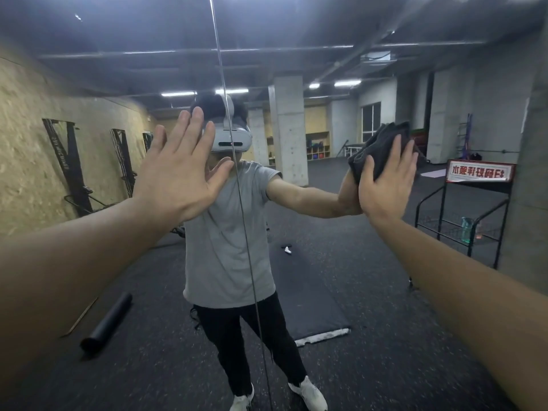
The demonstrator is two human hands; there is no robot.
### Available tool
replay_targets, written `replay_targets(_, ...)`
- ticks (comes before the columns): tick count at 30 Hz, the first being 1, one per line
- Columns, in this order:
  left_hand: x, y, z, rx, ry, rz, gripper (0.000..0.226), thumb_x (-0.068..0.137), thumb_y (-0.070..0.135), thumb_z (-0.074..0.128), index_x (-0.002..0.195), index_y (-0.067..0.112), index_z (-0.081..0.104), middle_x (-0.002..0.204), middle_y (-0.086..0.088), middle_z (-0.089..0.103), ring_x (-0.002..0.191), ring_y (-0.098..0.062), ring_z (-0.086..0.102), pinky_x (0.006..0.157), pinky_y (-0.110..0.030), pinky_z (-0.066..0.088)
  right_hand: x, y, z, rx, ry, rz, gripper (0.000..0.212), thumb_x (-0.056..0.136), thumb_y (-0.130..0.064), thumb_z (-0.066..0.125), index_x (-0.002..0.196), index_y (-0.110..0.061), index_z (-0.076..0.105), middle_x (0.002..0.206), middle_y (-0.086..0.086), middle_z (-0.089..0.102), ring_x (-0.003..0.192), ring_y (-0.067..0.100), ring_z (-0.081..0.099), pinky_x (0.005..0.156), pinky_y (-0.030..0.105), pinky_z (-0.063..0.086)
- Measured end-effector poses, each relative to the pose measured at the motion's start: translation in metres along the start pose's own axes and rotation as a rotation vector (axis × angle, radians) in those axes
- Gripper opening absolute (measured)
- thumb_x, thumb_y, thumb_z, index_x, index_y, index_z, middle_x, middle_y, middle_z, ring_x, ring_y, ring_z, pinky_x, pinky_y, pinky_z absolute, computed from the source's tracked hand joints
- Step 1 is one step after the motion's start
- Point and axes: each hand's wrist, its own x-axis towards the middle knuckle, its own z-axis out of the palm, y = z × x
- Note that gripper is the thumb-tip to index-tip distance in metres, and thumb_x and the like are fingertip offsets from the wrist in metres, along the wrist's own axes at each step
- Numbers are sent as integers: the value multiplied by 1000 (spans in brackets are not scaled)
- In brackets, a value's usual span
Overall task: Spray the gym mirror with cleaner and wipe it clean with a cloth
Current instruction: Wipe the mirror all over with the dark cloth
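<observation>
The gym mirror (326,277) fills the whole view, with a vertical seam running down its middle. My left hand (181,170) lies flat on the glass at head height, fingers spread, holding nothing. My right hand (385,182) presses a dark grey cloth (382,146) against the mirror to the right of the seam. The cloth bunches up above my fingers. A green spray bottle (467,229) shows only as a reflection, standing on a black wire rack at the right.
In the reflection, a person in a grey shirt and headset stands on dark rubber flooring. A black wire rack (439,221) with a red-and-white sign is at the right. A rolled black mat (108,321) and a flat mat (308,298) lie on the floor behind.
</observation>
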Motion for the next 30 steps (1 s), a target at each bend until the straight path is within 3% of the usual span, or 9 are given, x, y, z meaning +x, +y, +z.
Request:
replay_targets(3, 0, 2, -2, 4, -6, 0, 85, 97, 67, 4, 163, 15, 10, 171, -7, -4, 158, -21, -4, 127, -49, 3, -4, -22, 9, 10, 29, 105, 67, 104, -43, 26, 165, -18, 14, 171, 15, 6, 157, 37, 2, 127, 54, 5)
replay_targets(5, 0, 2, -3, 9, -13, -2, 86, 96, 68, 2, 163, 15, 9, 171, -8, -4, 158, -21, -4, 127, -49, 4, -12, -50, 18, -17, 41, 82, 67, 103, -42, 23, 164, -14, 13, 170, 19, 6, 156, 41, 3, 127, 56, 4)
replay_targets(8, -1, 3, -5, 11, -22, -4, 87, 96, 69, -1, 163, 15, 7, 171, -8, -6, 157, -22, -5, 127, -50, 4, -31, -99, 33, -38, 49, -172, 67, 102, -40, 26, 163, -13, 21, 169, 22, 12, 155, 43, 8, 126, 58, 5)
replay_targets(14, 0, 0, -3, -10, -19, 9, 87, 96, 69, 3, 163, 15, 9, 171, -8, -3, 158, -21, -3, 127, -49, 6, -78, -148, 53, -19, -87, -946, 60, 97, -35, 50, 155, -19, 45, 164, 15, 32, 154, 39, 22, 126, 55, 13)
replay_targets(18, 0, 1, -1, -20, -2, 4, 86, 97, 68, 5, 163, 14, 15, 171, -8, 1, 158, -22, 0, 127, -50, 9, -61, -122, 46, -34, -116, -1108, 55, 99, -35, 55, 152, -22, 50, 164, 11, 35, 154, 34, 25, 126, 51, 19)
replay_targets(21, 0, 2, -1, -16, -15, -1, 83, 99, 68, 6, 163, 15, 10, 171, -7, -3, 158, -21, -4, 127, -49, 6, -41, -87, 34, -87, -117, -1009, 59, 102, -41, 47, 158, -24, 37, 167, 11, 26, 156, 34, 18, 127, 53, 14)
replay_targets(26, -6, 5, 2, 10, -14, -2, 74, 105, 63, 13, 163, 19, 0, 171, -4, -9, 157, -18, -9, 127, -44, -4, -18, -2, 17, -159, -54, -634, 64, 104, -45, 39, 163, -26, 22, 171, 12, 14, 157, 34, 9, 128, 52, 7)
replay_targets(30, -36, 17, 14, 60, -17, 132, 73, 103, 52, 23, 163, 18, -2, 171, -6, -6, 157, -18, -7, 128, -44, -2, -20, 35, 10, -91, 22, -190, 62, 105, -42, 34, 162, -21, 25, 169, 15, 18, 156, 38, 13, 126, 56, 13)
